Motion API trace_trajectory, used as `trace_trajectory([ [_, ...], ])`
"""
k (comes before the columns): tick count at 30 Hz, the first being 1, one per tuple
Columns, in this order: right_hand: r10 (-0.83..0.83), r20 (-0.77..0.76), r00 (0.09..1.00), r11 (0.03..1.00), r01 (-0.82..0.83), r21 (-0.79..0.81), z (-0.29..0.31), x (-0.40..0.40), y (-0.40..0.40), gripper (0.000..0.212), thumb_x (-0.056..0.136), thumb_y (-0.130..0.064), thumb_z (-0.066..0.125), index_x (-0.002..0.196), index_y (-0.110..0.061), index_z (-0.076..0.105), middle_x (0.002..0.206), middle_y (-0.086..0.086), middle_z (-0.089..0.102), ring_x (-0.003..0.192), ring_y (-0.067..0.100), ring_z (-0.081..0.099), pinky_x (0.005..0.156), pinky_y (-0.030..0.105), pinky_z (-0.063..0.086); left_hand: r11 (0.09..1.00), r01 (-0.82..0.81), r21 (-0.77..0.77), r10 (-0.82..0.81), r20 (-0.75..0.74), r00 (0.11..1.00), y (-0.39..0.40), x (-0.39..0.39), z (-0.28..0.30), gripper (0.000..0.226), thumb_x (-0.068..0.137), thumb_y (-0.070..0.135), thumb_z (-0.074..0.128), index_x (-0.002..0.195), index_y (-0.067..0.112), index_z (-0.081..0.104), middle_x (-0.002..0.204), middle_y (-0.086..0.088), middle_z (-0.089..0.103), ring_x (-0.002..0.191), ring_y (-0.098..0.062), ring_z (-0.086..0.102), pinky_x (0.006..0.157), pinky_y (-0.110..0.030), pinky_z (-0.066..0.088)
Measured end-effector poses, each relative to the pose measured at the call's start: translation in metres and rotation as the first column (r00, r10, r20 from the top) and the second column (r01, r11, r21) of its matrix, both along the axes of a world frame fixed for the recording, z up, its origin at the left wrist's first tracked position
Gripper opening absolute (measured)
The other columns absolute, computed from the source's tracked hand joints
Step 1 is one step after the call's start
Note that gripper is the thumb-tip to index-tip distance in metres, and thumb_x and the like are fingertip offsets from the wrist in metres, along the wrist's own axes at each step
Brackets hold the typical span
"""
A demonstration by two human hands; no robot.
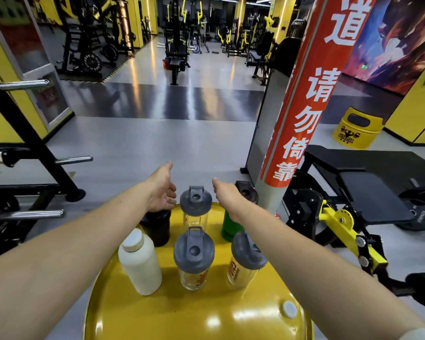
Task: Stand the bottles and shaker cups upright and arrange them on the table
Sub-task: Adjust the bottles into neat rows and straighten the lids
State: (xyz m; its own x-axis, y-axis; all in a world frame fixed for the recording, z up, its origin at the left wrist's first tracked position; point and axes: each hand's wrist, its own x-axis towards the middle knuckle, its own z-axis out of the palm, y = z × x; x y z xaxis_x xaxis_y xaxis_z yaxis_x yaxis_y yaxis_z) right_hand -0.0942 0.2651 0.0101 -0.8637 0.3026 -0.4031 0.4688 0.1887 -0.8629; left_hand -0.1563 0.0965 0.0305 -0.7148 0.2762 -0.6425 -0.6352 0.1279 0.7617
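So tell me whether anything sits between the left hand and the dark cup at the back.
Nothing visible does. The left hand hangs open right above the dark cup at the yellow table's far left edge. The white bottle stands nearer the person, out of the way.

The support is a round yellow table [157,315] with a glossy top and a raised rim. A small white plug [289,309] sits in the top near the right edge. Six containers stand upright on it in two rows. Front row: white bottle [140,262], clear shaker cup [193,258], second clear shaker cup [245,261] (both grey-lidded, orange print). Back row: dark shaker cup [157,228], tall clear shaker cup [196,204], green shaker cup [228,227].
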Motion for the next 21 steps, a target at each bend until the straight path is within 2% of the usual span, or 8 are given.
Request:
trace_trajectory([
  [5, -0.022, 0.04, 0.999, 0.999, 0.023, -0.028, -0.014, -0.002, -0.001, 0.059, 0.105, -0.043, 0.035, 0.148, -0.002, 0.042, 0.156, 0.013, 0.044, 0.139, 0.031, 0.044, 0.117, 0.048, 0.034, 0.995, 0.096, -0.02, -0.095, 0.054, 0.994, 0.006, -0.005, -0.01, 0.103, 0.09, 0.075, 0.024, 0.154, -0.005, 0.014, 0.162, -0.025, 0.015, 0.149, -0.039, 0.02, 0.119, -0.048, 0.022],
  [8, -0.029, 0.056, 0.998, 0.996, 0.034, -0.078, -0.022, -0.003, 0.001, 0.054, 0.105, -0.043, 0.036, 0.137, -0.003, 0.051, 0.151, 0.022, 0.047, 0.14, 0.041, 0.045, 0.117, 0.054, 0.035, 0.992, 0.127, -0.016, -0.126, 0.074, 0.989, 0.006, -0.006, -0.016, 0.105, 0.089, 0.076, 0.023, 0.154, -0.006, 0.013, 0.162, -0.025, 0.015, 0.149, -0.039, 0.019, 0.12, -0.047, 0.02],
  [12, -0.027, 0.051, 0.998, 0.993, 0.033, -0.113, -0.028, -0.003, 0.003, 0.043, 0.105, -0.043, 0.036, 0.125, -0.01, 0.055, 0.147, 0.017, 0.052, 0.14, 0.037, 0.043, 0.116, 0.051, 0.036, 0.99, 0.142, -0.023, -0.14, 0.077, 0.987, 0.006, -0.006, -0.016, 0.106, 0.089, 0.077, 0.022, 0.153, -0.007, 0.014, 0.162, -0.026, 0.016, 0.149, -0.039, 0.02, 0.119, -0.046, 0.021],
  [15, -0.033, 0.043, 0.999, 0.994, 0.037, -0.101, -0.031, -0.007, 0.006, 0.048, 0.104, -0.043, 0.037, 0.129, -0.007, 0.055, 0.144, 0.018, 0.055, 0.136, 0.034, 0.049, 0.115, 0.049, 0.04, 0.988, 0.156, -0.022, -0.154, 0.085, 0.984, 0.007, -0.003, -0.013, 0.107, 0.089, 0.077, 0.022, 0.153, -0.008, 0.015, 0.161, -0.027, 0.017, 0.148, -0.04, 0.021, 0.119, -0.046, 0.022],
  [19, -0.029, 0.05, 0.998, 0.994, 0.034, -0.107, -0.034, -0.006, 0.007, 0.053, 0.103, -0.043, 0.037, 0.13, -0.003, 0.057, 0.145, 0.019, 0.054, 0.136, 0.036, 0.048, 0.114, 0.049, 0.039, 0.987, 0.156, -0.041, -0.154, 0.058, 0.986, 0.007, -0.001, -0.012, 0.105, 0.09, 0.077, 0.021, 0.153, -0.007, 0.016, 0.16, -0.025, 0.022, 0.135, -0.037, 0.043, 0.108, -0.042, 0.037],
  [21, -0.032, 0.051, 0.998, 0.993, 0.038, -0.11, -0.036, -0.004, 0.006, 0.056, 0.103, -0.044, 0.037, 0.129, 0.002, 0.056, 0.146, 0.021, 0.053, 0.136, 0.037, 0.048, 0.115, 0.05, 0.038, 0.986, 0.16, -0.041, -0.158, 0.054, 0.986, 0.006, -0.001, -0.013, 0.106, 0.089, 0.077, 0.022, 0.153, -0.006, 0.017, 0.161, -0.025, 0.02, 0.144, -0.038, 0.031, 0.115, -0.044, 0.029],
])
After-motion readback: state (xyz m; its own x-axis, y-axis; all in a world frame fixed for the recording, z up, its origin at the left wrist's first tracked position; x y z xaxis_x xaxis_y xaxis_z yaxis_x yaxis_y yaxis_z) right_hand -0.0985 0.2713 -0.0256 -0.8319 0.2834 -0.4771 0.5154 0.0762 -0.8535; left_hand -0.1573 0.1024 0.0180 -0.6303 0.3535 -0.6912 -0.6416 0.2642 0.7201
